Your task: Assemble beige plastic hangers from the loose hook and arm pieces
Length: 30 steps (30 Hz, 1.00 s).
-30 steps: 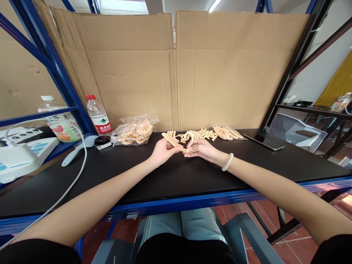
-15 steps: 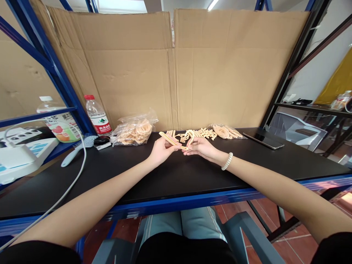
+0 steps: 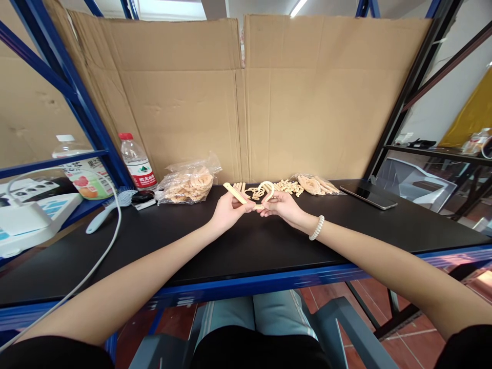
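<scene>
My left hand is closed on a long straight wooden stick that slants up to the left. My right hand pinches a curved, hook-shaped wooden piece, held upright against the stick's near end. Both hands hover just above the black tabletop, close together. Behind them lies a loose pile of small wooden parts. A clear bag of round wooden rings lies to the left, and another bag of wooden pieces to the right.
A water bottle stands at the back left beside a blue brush and a small dark object. A phone lies at the right. A white cable crosses the left side. Cardboard walls the back.
My right hand has lifted the curved piece upright at the stick's end; before, it lay low between the fingers. The left hand tilted the stick slightly.
</scene>
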Motion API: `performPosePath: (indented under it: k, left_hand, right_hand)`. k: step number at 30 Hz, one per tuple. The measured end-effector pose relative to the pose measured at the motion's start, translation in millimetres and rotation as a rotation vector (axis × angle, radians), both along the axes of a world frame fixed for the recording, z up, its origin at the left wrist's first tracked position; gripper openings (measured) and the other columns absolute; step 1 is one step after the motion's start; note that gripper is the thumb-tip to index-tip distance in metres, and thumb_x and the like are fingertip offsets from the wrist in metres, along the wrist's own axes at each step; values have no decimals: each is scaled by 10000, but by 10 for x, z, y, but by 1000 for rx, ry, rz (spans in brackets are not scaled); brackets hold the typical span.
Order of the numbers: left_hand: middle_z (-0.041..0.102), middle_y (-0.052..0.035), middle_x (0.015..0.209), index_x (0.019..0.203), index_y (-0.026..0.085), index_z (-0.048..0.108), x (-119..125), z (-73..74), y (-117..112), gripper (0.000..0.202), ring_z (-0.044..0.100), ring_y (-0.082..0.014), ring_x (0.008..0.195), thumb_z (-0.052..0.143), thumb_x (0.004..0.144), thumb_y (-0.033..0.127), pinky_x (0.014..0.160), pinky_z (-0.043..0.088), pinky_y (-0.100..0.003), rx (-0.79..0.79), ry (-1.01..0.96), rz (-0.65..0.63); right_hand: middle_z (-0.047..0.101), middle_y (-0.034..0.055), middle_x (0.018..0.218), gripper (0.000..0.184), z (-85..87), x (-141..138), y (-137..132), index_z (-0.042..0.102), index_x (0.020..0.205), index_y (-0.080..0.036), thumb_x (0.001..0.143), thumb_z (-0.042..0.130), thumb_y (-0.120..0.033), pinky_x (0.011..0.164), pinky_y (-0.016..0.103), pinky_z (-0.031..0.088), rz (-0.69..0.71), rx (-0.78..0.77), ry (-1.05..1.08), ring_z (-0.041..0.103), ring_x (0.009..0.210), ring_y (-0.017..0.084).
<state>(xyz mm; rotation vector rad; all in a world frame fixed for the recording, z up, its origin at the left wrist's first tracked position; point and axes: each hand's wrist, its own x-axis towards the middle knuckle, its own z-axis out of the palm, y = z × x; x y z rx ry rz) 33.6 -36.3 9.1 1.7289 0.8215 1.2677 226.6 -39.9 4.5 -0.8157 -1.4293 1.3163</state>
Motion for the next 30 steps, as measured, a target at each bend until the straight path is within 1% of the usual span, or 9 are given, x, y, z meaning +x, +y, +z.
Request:
performPosePath:
  k: [10, 13, 16, 18, 20, 24, 26, 28, 30]
  left_hand:
    - [704, -33, 762, 865, 145, 536, 27, 8, -15, 354, 717, -216, 734, 804, 665, 258, 766, 594, -400, -39, -44, 88]
    - [698, -24, 758, 867, 143, 531, 41, 12, -27, 351, 716, -204, 722, 805, 669, 241, 774, 595, -391, -73, -72, 95]
    - [686, -14, 753, 871, 144, 521, 53, 2, -34, 352, 715, -190, 704, 802, 683, 243, 767, 598, -376, -133, -100, 80]
    - [680, -12, 750, 870, 149, 506, 64, -9, -44, 367, 713, -187, 679, 804, 689, 264, 747, 603, -379, -174, -101, 51]
    - [679, -12, 741, 861, 157, 488, 76, -23, -58, 390, 713, -190, 668, 811, 683, 283, 731, 607, -385, -201, -91, 9]
    - [704, -28, 779, 871, 167, 476, 90, -55, -63, 435, 723, -210, 737, 837, 650, 269, 776, 597, -398, -229, -89, -70]
    - [705, -20, 756, 857, 169, 471, 85, -67, -51, 449, 725, -215, 758, 850, 630, 247, 810, 586, -407, -257, -117, -75]
    - [696, -8, 711, 831, 170, 463, 75, -67, -38, 453, 726, -215, 761, 859, 616, 219, 840, 573, -416, -294, -154, -53]
    - [698, -12, 705, 813, 172, 453, 65, -53, -34, 445, 727, -211, 763, 854, 621, 188, 871, 560, -418, -327, -188, -32]
  right_hand:
    - [703, 35, 710, 297, 27, -22, -60, 594, 703, -153, 588, 836, -282, 680, 306, 575, -3, -17, 50, 702, 664, 181]
    - [694, 25, 742, 277, 24, -19, -41, 630, 712, -151, 575, 835, -279, 677, 285, 559, -28, -27, 25, 683, 705, 161]
    - [637, -3, 693, 250, 16, -13, -8, 657, 674, -145, 568, 834, -286, 602, 226, 516, -68, -25, -14, 607, 664, 108]
    - [586, -20, 635, 260, 7, -14, 2, 648, 627, -139, 577, 832, -316, 542, 204, 473, -61, -16, -45, 539, 589, 75]
    - [566, -26, 612, 290, -1, -22, -4, 639, 620, -138, 598, 822, -363, 522, 203, 458, -28, -2, -67, 509, 544, 62]
    - [601, -18, 633, 343, 10, -46, -19, 647, 733, -155, 614, 816, -428, 529, 208, 483, 32, 7, -95, 532, 541, 70]
    - [612, -10, 644, 361, 38, -23, 18, 640, 743, -157, 616, 814, -448, 524, 211, 494, 54, 18, -128, 531, 543, 73]
    - [624, 4, 670, 357, 78, 54, 105, 638, 731, -153, 647, 789, -466, 534, 220, 509, 39, 56, -157, 536, 554, 77]
    - [637, 15, 705, 325, 118, 189, 230, 647, 756, -151, 708, 742, -458, 559, 232, 519, -39, 123, -162, 551, 571, 84]
